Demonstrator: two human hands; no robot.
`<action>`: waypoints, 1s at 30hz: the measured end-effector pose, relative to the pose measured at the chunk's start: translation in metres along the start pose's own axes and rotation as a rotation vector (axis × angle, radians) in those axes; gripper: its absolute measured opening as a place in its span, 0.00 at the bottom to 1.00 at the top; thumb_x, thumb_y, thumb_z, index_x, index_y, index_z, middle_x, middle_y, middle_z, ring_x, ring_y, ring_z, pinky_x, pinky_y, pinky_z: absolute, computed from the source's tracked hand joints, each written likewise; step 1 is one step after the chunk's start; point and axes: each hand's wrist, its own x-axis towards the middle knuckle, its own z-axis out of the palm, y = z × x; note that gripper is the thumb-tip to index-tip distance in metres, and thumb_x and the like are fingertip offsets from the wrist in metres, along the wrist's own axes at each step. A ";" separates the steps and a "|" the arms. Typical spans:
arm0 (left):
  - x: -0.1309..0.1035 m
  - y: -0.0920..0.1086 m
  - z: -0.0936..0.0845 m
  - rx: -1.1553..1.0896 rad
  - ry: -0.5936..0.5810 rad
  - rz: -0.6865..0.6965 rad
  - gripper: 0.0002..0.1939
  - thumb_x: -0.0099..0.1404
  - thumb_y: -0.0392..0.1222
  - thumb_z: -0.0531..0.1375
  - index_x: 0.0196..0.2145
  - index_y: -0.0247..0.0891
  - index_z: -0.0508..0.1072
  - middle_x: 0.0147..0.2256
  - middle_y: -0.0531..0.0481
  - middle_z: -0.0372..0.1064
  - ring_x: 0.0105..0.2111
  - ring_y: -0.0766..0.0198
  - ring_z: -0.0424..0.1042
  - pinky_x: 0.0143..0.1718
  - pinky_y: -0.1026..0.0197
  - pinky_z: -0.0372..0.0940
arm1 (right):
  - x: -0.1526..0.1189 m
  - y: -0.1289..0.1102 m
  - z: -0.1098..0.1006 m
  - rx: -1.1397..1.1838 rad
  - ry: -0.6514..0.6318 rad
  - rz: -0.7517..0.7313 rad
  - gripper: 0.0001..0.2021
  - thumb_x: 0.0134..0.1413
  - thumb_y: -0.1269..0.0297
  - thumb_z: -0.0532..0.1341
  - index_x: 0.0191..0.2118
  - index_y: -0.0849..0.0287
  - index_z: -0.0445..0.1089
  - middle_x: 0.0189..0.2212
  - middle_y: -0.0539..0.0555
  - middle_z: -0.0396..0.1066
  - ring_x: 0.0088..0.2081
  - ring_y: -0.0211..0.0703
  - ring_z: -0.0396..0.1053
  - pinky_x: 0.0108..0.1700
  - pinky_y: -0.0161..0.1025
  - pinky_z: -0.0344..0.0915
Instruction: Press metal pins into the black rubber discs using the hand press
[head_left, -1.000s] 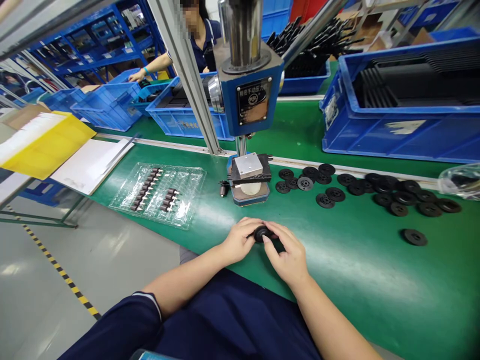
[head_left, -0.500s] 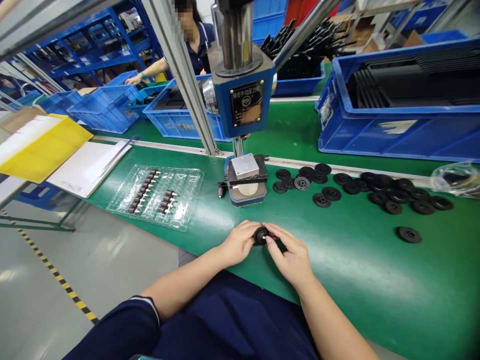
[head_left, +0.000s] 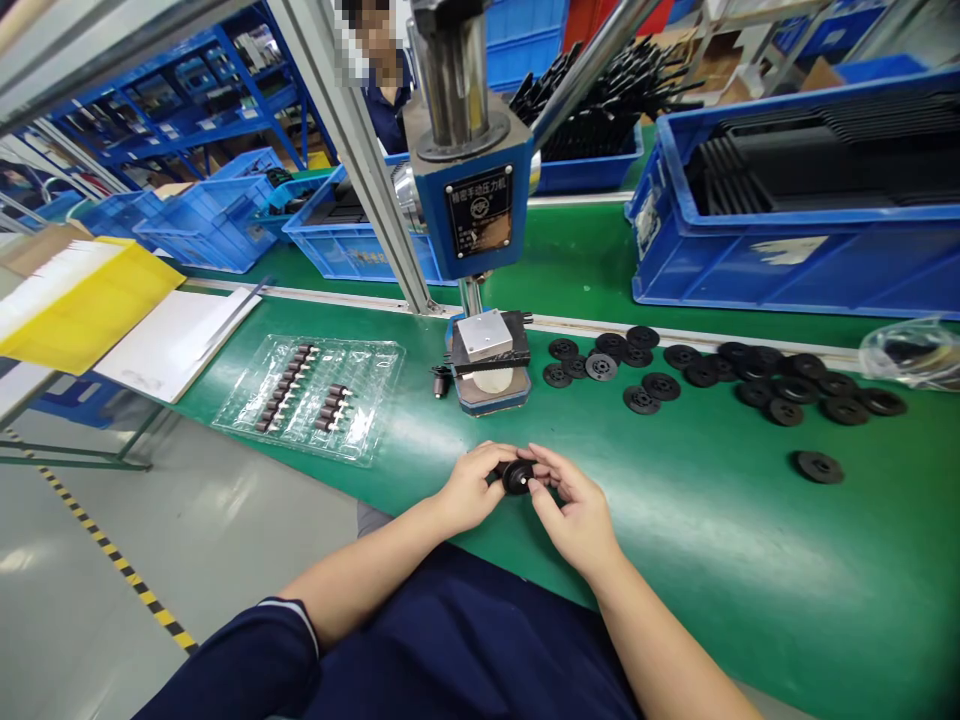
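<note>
Left hand (head_left: 469,488) and right hand (head_left: 576,512) at a small black wheel (head_left: 513,474), low over a green tabletop (head_left: 697,530).
Wheel gripped between left thumb and fingers, with a white tip (head_left: 524,481) at its middle; right hand half-curled at the wheel's right edge, thumb close to the tip, firm hold or light touch impossible to tell. Straight beyond the hands, a blue press (head_left: 480,215) with a silver block (head_left: 485,334) on a black plate (head_left: 519,346) at its base. Beyond and left of the hands, a clear plastic tray (head_left: 381,400) with two rows of dark pieces (head_left: 285,390) with white ends. Beyond and right, scattered black discs (head_left: 643,400), a lone one (head_left: 819,467) to the right of the right hand. Farther back, blue bins (head_left: 847,275).
</note>
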 end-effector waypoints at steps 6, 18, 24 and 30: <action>0.000 0.001 0.000 -0.022 0.003 -0.027 0.11 0.59 0.28 0.61 0.41 0.37 0.72 0.43 0.43 0.76 0.44 0.59 0.74 0.48 0.52 0.68 | 0.003 -0.008 0.003 0.115 0.000 0.080 0.21 0.58 0.62 0.61 0.56 0.57 0.63 0.46 0.58 0.71 0.40 0.39 0.71 0.44 0.41 0.73; -0.006 -0.002 0.002 -0.019 -0.016 -0.209 0.12 0.58 0.29 0.60 0.40 0.37 0.70 0.36 0.49 0.75 0.36 0.63 0.73 0.41 0.60 0.68 | 0.001 -0.011 0.004 -0.023 -0.034 -0.035 0.20 0.56 0.60 0.62 0.54 0.56 0.66 0.43 0.57 0.71 0.37 0.40 0.71 0.40 0.40 0.72; -0.013 -0.003 0.008 0.019 -0.043 -0.217 0.15 0.58 0.30 0.61 0.44 0.39 0.68 0.37 0.50 0.73 0.36 0.63 0.71 0.41 0.59 0.67 | 0.003 -0.020 -0.004 -0.219 0.025 -0.072 0.20 0.48 0.62 0.67 0.48 0.57 0.68 0.36 0.53 0.71 0.29 0.35 0.67 0.33 0.35 0.70; -0.013 -0.004 0.009 0.042 -0.061 -0.161 0.16 0.63 0.41 0.62 0.49 0.40 0.68 0.40 0.47 0.72 0.37 0.62 0.70 0.43 0.56 0.67 | -0.004 -0.042 -0.161 -0.394 0.615 -0.033 0.24 0.50 0.60 0.68 0.53 0.59 0.68 0.38 0.57 0.72 0.35 0.40 0.71 0.37 0.37 0.71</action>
